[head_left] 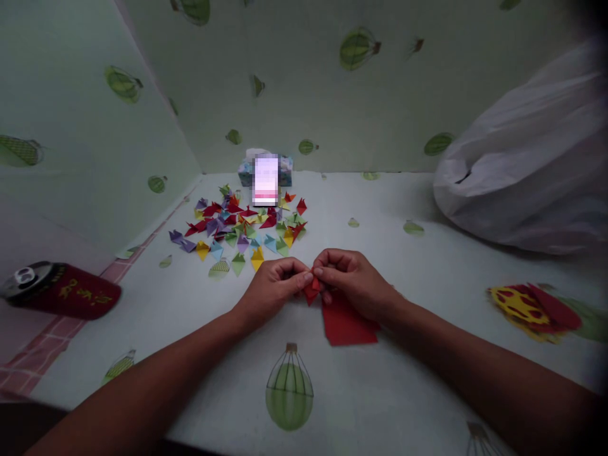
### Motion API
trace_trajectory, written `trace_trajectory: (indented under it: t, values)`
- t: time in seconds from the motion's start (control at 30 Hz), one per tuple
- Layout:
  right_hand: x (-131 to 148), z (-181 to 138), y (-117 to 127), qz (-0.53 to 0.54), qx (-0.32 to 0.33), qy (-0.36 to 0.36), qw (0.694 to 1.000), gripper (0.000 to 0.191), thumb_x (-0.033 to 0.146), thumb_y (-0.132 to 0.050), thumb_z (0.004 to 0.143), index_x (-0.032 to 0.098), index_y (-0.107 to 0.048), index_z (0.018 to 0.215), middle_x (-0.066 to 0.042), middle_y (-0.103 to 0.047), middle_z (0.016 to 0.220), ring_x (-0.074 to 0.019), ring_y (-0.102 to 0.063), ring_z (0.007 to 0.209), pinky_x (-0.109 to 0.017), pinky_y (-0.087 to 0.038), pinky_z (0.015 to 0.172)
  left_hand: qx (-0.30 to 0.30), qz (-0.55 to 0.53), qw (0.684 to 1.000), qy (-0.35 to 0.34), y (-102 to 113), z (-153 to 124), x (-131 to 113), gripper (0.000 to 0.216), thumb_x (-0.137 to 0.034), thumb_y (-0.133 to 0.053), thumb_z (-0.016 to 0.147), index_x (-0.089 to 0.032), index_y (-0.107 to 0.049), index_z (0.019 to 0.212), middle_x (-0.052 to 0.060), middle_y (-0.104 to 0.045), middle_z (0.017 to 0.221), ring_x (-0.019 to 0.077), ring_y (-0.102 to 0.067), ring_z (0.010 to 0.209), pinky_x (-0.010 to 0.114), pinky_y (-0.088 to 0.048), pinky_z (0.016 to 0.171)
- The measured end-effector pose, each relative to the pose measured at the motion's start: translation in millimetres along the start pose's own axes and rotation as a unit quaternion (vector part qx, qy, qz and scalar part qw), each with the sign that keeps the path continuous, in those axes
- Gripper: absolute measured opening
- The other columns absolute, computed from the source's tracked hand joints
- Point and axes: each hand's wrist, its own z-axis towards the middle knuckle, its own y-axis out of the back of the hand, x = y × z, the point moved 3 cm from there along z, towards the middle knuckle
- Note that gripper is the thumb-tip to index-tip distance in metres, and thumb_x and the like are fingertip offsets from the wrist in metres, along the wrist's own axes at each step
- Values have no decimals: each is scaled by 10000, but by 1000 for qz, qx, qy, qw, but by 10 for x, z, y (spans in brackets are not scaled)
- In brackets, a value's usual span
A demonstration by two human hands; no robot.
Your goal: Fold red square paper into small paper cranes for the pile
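1. Foreground: the forearms (156, 392), entering from the lower corners over a white tabletop (228, 411) printed with balloons
2. Centre: left hand (277, 283) and right hand (354, 278), nearly meeting; the thumb and forefinger of each pinch a small red folded piece (311, 294), which sits between the fingertips
3. Completed, judging by the layout: many folded paper pieces (243, 243) of several colours, spread beyond the left hand, before a phone (266, 178) and a tissue box (246, 173)
4. In progress: the red folded piece, seemingly well advanced, showing pointed folds but not laid among the others
5. Left to do, presumably: flat red paper (349, 326) below the right hand; whether one sheet or several cannot be told
6. Obscured: the pinched piece's upper part, behind fingers; the phone's screen, pixelated; the plastic bag (522, 164), cut off at right, its contents hidden; overlapping pieces, hard to count
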Motion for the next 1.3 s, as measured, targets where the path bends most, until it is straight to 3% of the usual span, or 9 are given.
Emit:
trace_trajectory:
  t: [0.23,0.47,0.7,0.83,0.97,1.3]
  values:
    - [35,-18,-2,-41,-27,17,999,159,277,-669,786,182,-568,707,40,-579,552,-86,-518,450,-230,-388,486,12,-17,999,26,-22,14,11,210,-348,-699,794,-147,-648,761,3,-645,671,102,-526,592,234,-424,596]
    - [9,-19,3,-40,13,23,999,257,401,-663,854,183,-574,752,40,-570,545,-91,-513,473,-231,-392,508,19,-16,999,48,-29,11,42,200,-327,-706,776,-142,-637,748,-1,-634,650,93,-519,573,227,-399,571]
    - [14,-12,21,-96,14,26,995,270,387,-650,861,183,-568,704,41,-550,496,-90,-486,453,-225,-361,478,54,-7,996,77,-45,18,46,226,-357,-714,762,-146,-638,732,9,-643,636,94,-510,542,226,-377,535]
    - [16,-15,11,-63,5,25,998,335,437,-566,917,184,-544,698,37,-569,557,-78,-492,443,-229,-377,477,3,-19,997,75,-16,22,46,223,-342,-727,747,-149,-621,708,-7,-622,609,85,-486,528,220,-360,523]
    - [6,-25,-28,-66,22,17,997,309,455,-627,876,182,-558,747,50,-551,561,-78,-485,450,-225,-370,474,-64,-37,997,39,29,37,57,219,-329,-729,757,-151,-616,697,-26,-595,574,83,-477,537,221,-379,553]
    - [-11,-18,-43,-117,58,-18,991,199,323,-612,842,178,-560,715,58,-515,502,-68,-432,415,-207,-304,425,-39,-12,999,14,25,19,36,232,-350,-690,826,-146,-633,730,4,-664,620,102,-556,580,223,-428,594]
